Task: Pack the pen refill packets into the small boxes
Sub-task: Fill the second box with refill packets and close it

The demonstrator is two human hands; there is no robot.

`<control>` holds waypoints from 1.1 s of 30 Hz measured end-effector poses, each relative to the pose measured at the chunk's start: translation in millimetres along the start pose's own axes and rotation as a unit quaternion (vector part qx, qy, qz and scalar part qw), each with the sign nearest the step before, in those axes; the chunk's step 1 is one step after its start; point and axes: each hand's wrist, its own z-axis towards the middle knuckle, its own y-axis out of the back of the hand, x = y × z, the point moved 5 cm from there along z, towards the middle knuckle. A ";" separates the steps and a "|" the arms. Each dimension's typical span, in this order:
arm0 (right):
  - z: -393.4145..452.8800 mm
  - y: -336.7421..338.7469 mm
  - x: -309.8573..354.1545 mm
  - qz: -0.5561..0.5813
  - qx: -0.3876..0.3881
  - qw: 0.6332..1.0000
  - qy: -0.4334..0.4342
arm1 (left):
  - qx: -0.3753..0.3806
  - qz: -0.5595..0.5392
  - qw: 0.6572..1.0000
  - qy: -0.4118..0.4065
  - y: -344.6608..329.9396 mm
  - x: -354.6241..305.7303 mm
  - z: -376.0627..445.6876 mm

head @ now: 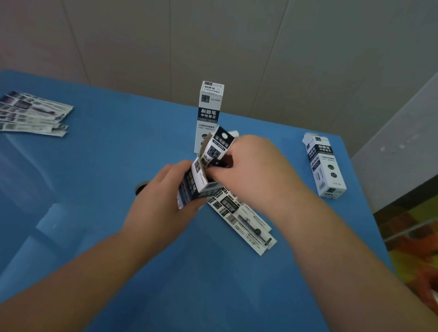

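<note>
**Box in my left hand, right fingers at its open mouth**

My left hand (164, 200) grips a small box (196, 182) above the middle of the blue table (93, 233), fingers curled round its lower half and holding it tilted, open end up and away from me. Its lid flap (222, 141) stands raised. My right hand (253, 170) is at the box's mouth, fingers bent and bunched together there; they seem to pinch something dark at the opening, but I cannot tell exactly what.

Just under my hands, a few refill packets (244, 221) lie flat on the table, running toward the right edge and partly hidden by the box and my right wrist. A second pile of packets (25, 114) is fanned out near the far left corner.

A closed box (209, 109) stands upright behind my hands, close to the far edge. Another box (324, 167) stands near the far right corner, leaning in this wide view.

A dark round hole (140, 187) in the tabletop shows just left of my left hand.
</note>
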 end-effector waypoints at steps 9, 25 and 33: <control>5.2 2.9 11.3 -0.096 0.064 0.993 0.032 | 0.007 0.013 1.000 -0.007 0.4 -2.2 -0.4; 19.6 2.1 25.2 -0.160 0.190 0.968 0.041 | 0.009 0.008 1.000 -0.002 0.9 -4.1 3.8; 21.2 -7.1 20.5 -0.151 0.175 0.972 0.030 | 0.015 0.022 1.000 -0.006 -3.0 -1.9 5.9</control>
